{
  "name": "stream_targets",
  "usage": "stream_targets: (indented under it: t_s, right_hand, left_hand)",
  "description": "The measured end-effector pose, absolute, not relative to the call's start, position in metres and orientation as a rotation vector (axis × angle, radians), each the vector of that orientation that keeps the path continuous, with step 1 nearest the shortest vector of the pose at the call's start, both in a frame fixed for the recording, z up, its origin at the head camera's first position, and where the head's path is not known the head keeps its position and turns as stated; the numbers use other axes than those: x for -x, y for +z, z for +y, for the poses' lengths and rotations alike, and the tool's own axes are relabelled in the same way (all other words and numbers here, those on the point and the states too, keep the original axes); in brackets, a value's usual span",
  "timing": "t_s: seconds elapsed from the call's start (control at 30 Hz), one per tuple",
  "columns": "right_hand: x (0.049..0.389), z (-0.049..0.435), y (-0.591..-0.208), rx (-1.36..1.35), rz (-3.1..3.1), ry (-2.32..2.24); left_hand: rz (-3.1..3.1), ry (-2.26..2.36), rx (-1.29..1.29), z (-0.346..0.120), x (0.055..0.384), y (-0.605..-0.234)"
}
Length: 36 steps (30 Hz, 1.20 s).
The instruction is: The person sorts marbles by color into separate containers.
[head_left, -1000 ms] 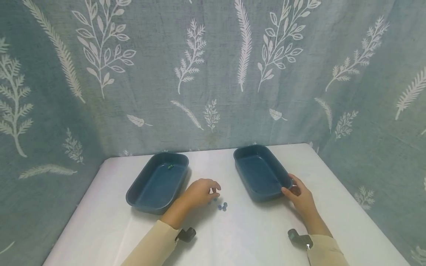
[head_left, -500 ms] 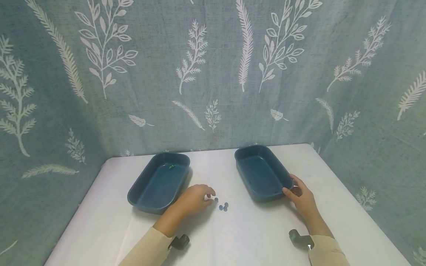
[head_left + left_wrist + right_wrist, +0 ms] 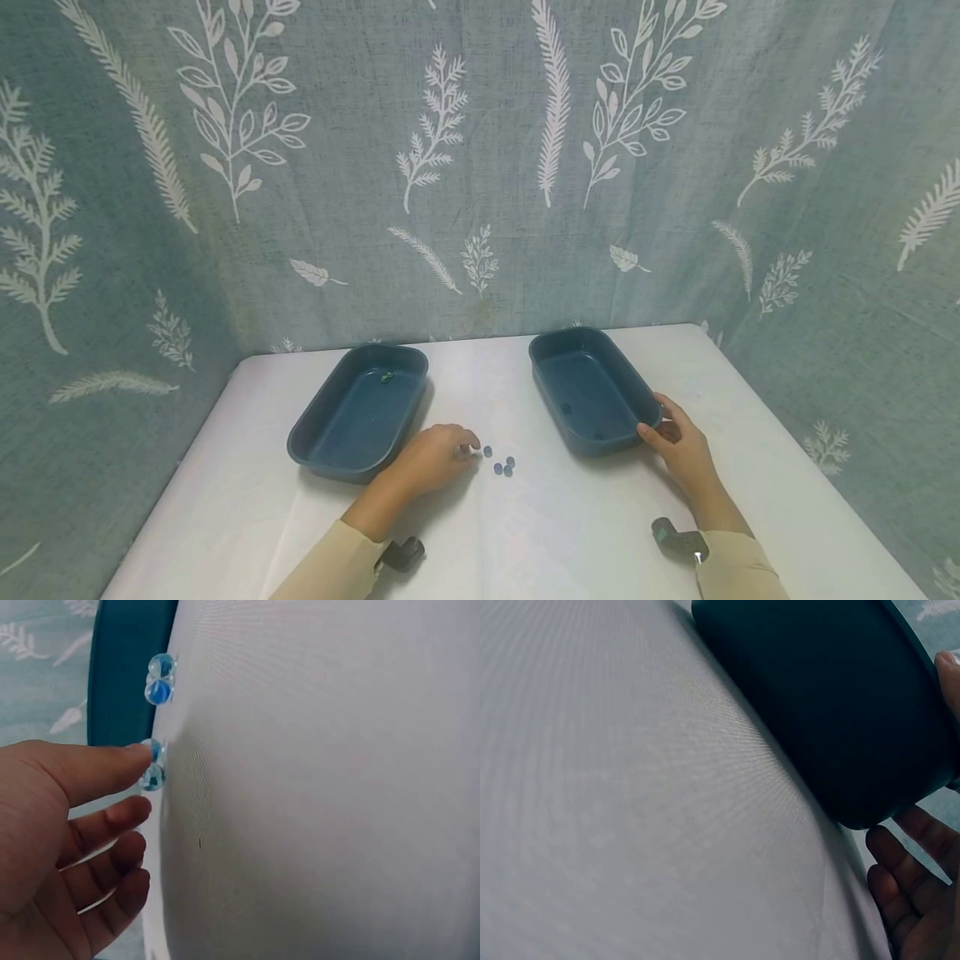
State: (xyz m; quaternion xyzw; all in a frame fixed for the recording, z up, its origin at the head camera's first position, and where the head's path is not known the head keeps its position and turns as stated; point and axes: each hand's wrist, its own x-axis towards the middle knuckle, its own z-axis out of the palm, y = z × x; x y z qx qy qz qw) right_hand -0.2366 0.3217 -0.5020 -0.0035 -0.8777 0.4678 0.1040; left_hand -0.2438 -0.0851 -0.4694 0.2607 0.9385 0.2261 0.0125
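Several small clear glass marbles with blue inside [image 3: 157,691] lie on the white table between two dark blue trays. Close to their left is my left hand [image 3: 437,457], palm down with fingers loosely bent. In the left wrist view its thumb tip overlaps the nearest marbles [image 3: 152,778], and nothing shows between thumb and fingers. My right hand [image 3: 681,442] grips the near right corner of the right tray [image 3: 558,417], thumb at the rim and fingers against the outer wall. Two dark marbles [image 3: 566,408] show inside that tray.
The left tray [image 3: 300,433] stands beside my left forearm, with small green marbles [image 3: 386,377] near its far end. A patterned grey-green curtain [image 3: 480,167] hangs behind the table and along both sides. Black camera mounts [image 3: 405,553] sit on both wrists.
My left hand has drawn back leftward and toward me, uncovering a marble. Marbles inside the right tray have shifted position. My right hand stays at the tray corner.
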Motion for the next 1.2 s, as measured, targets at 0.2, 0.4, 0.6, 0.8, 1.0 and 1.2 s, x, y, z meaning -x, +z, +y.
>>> stream_targets:
  t_s: [0.2, 0.4, 0.6, 0.8, 1.0, 1.2]
  right_hand:
    - [0.236, 0.323, -0.503, -0.001, -2.582, 1.368]
    - [0.236, 0.325, -0.503, 0.001, -2.583, 1.342]
    - [0.236, 0.324, -0.501, 0.004, -2.584, 1.370]
    - [0.237, 0.323, -0.503, 0.004, -2.578, 1.362]
    - [0.238, 0.322, -0.501, 0.006, -2.581, 1.367]
    - [0.237, 0.325, -0.503, 0.015, -2.582, 1.353]
  left_hand:
    - [2.935, 0.678, -0.840, -0.083, 0.244, -0.471]
    - [2.936, 0.668, -0.870, -0.080, 0.246, -0.472]
    - [2.912, 0.673, -0.867, -0.078, 0.249, -0.473]
    - [2.894, 0.648, -0.917, -0.077, 0.252, -0.471]
    - [2.886, 0.678, -0.973, -0.072, 0.257, -0.465]
    - [2.867, 0.659, -1.071, -0.061, 0.267, -0.461]
